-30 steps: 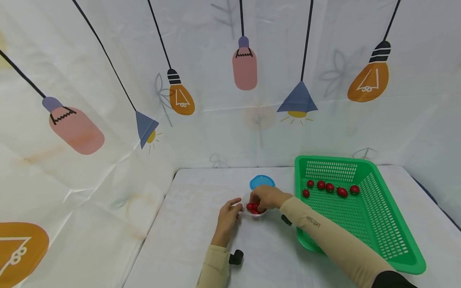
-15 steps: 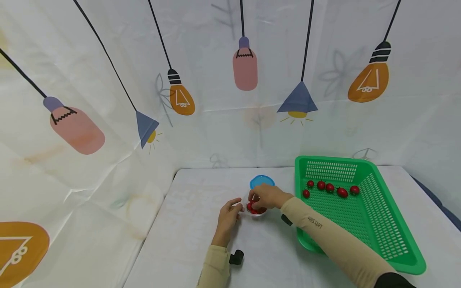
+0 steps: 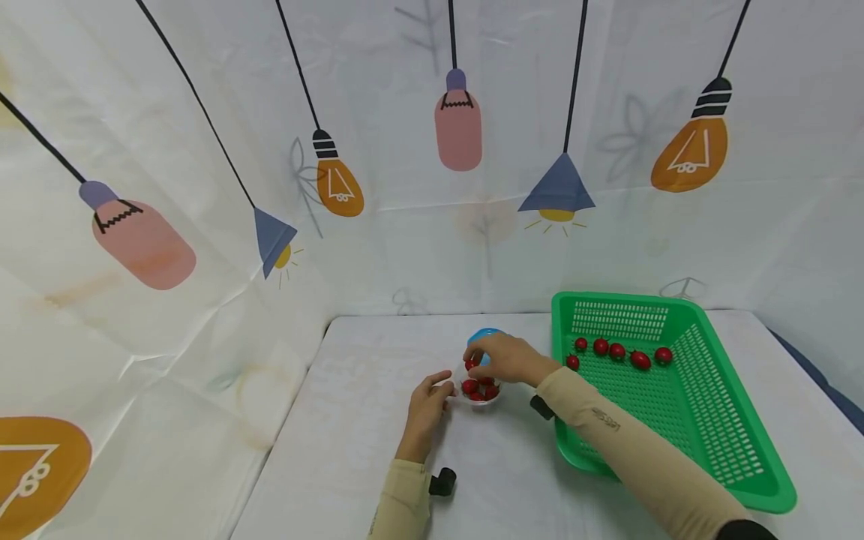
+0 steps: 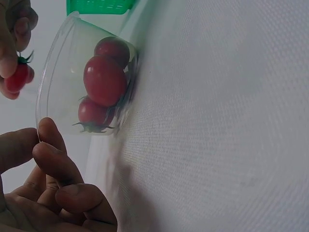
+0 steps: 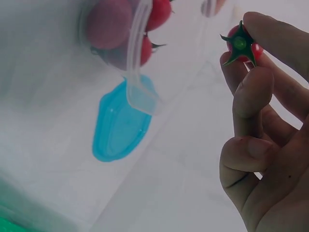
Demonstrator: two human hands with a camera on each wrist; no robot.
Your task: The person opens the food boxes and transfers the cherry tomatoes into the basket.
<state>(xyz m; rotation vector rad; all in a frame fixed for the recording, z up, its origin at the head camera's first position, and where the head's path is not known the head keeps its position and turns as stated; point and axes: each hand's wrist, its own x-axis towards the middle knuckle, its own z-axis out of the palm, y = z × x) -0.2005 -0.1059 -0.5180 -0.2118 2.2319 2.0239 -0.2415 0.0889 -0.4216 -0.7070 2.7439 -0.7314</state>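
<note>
A clear plastic tub (image 4: 46, 82) stands on the white table with several red cherry tomatoes (image 4: 105, 79) inside. Its rim is pinched between the thumb and fingers of my left hand (image 3: 424, 414). Above the tub's far side, my right hand (image 3: 511, 358) pinches a single cherry tomato (image 5: 240, 44) between thumb and fingertips. The green leaves on that tomato face the right wrist camera. In the left wrist view the pinched tomato (image 4: 18, 77) is over the tub's opening, apart from the other tomatoes.
A blue lid (image 5: 120, 125) lies on the table just behind the tub, partly covered by my right hand in the head view. To the right sits a green plastic basket (image 3: 736, 390) with several cherry tomatoes (image 3: 640, 360) near its back. A white printed sheet hangs behind the table.
My right hand has lifted up and slightly back from inside the tub, with a cherry tomato now visible at its fingertips. The left hand stays at the rim.
</note>
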